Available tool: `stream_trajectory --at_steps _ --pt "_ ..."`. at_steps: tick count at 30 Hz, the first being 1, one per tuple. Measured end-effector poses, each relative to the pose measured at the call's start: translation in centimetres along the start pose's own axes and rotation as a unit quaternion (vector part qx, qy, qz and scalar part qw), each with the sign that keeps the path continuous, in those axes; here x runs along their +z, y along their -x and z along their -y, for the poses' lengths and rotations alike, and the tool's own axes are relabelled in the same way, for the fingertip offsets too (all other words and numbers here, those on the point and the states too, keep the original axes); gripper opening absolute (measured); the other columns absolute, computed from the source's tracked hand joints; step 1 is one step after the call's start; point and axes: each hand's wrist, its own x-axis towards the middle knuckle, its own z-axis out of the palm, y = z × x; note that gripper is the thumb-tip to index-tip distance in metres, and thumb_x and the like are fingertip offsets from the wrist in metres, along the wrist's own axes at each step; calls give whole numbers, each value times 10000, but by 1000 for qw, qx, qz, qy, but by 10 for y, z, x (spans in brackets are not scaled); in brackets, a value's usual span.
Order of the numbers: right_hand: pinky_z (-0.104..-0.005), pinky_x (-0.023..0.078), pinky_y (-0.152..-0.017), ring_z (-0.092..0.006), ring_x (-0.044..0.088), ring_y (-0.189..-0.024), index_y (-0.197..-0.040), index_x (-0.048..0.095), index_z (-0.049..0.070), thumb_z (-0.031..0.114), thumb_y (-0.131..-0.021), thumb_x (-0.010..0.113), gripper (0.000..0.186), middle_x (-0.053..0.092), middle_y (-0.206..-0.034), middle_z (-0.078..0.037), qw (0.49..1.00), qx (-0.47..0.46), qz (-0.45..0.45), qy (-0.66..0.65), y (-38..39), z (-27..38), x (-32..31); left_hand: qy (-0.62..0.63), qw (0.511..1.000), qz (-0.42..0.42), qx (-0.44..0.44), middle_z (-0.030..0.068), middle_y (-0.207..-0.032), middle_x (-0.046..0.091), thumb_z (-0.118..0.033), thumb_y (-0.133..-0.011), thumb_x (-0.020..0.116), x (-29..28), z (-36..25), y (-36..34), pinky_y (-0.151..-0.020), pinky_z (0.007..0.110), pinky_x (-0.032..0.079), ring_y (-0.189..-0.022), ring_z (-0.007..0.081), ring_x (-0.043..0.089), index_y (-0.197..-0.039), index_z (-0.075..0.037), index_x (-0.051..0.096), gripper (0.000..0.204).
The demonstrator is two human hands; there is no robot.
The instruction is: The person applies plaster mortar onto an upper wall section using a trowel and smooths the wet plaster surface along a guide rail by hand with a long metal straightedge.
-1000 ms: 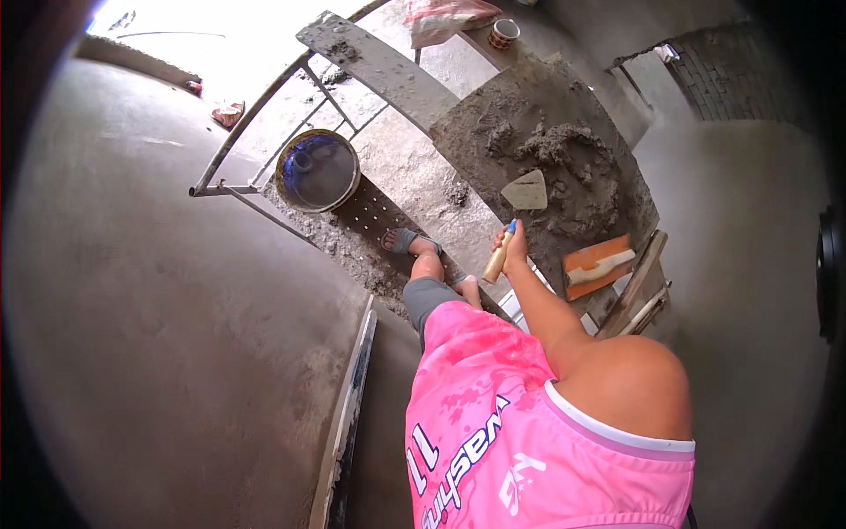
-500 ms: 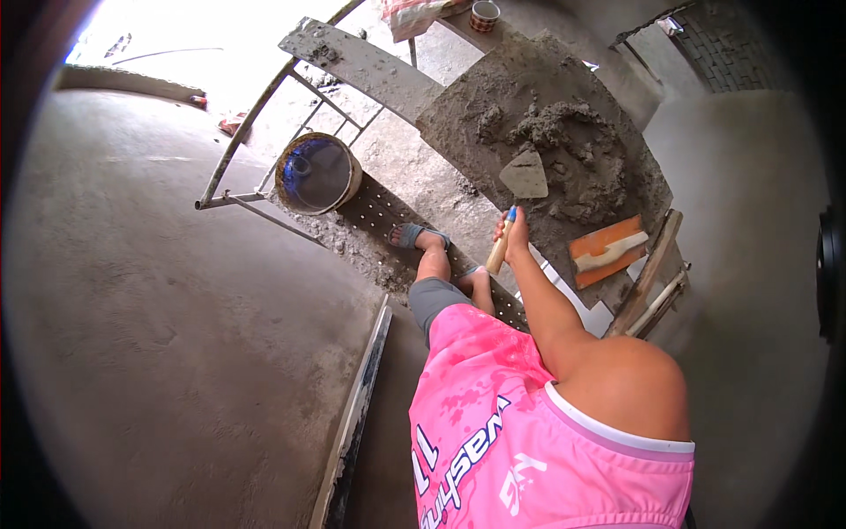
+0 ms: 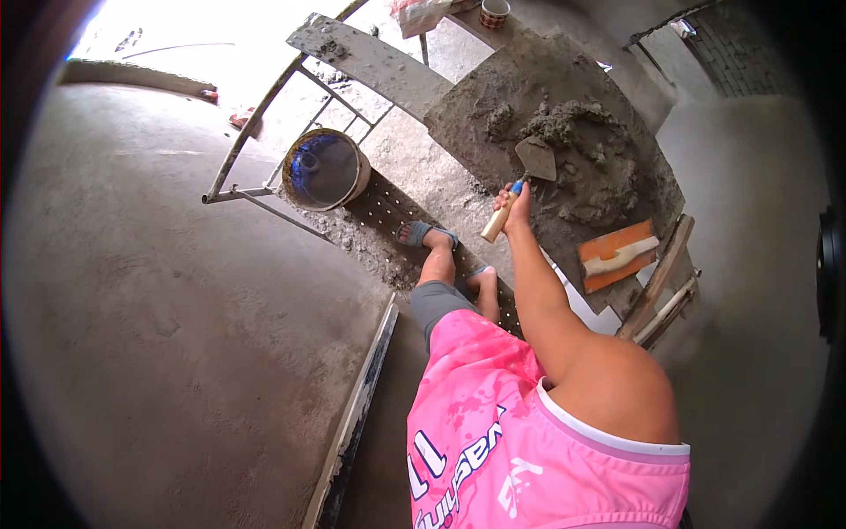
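Note:
My right hand (image 3: 514,208) is closed around the pale wooden handle of a pointing trowel (image 3: 537,159). A blue collar joins that handle to a grey, mortar-smeared blade. The blade is at the near left side of a heap of wet grey mortar (image 3: 608,167), which is spread over a broad mortar board (image 3: 454,115). To the right of my hand, an orange plastering float (image 3: 619,256) with a pale handle rests on the near corner of the board. My left hand is out of view.
A bucket (image 3: 324,170) of murky water, blue inside, stands by the metal scaffold frame (image 3: 256,115). A plank (image 3: 370,66) runs to the board, with a patterned cup (image 3: 494,12) beyond. My feet are on a perforated metal platform (image 3: 388,210). A long straightedge (image 3: 357,406) leans nearby.
My right hand has moved the trowel slightly away from me, and its blade has turned and shifted up and right toward the mortar heap. The whole view has shifted a little.

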Motion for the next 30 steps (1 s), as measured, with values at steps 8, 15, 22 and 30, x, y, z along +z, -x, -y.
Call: stream_trajectory --at_steps 8,15,22,30 --pt "-327 402 -483 -136 440 -494 -869 509 175 685 -979 396 534 455 -626 9 998 -51 -35 30 -23 -3 16 -10 1000 -12 -7 257 -1679 58 -377 -1097 244 -8 7 -1 -1153 727 101 -1527 496 75 -1604 17 143 650" --pt "-325 407 -482 -148 451 -484 -875 511 162 666 -981 411 524 459 -625 -5 992 -113 2 62 -19 24 22 -15 1000 -6 -6 259 -1679 61 -376 -1096 242 -10 7 -4 -1151 731 101 -1526 500 76 -1604 17 145 650" --pt "-327 435 -492 -157 471 -479 -919 515 133 595 -1001 428 477 469 -642 -25 969 -173 53 167 32 71 61 -20 1000 10 -17 260 -1678 63 -376 -1096 239 -12 0 -3 -1148 735 101 -1524 504 76 -1604 18 146 649" --pt "-305 422 -433 -147 500 -462 -943 525 101 599 -1015 436 511 515 -640 -31 911 -21 250 327 132 10 200 -66 994 -31 -78 286 -1664 96 -355 -1093 236 -50 19 -31 -1135 751 98 -1514 529 88 -1598 21 171 633"
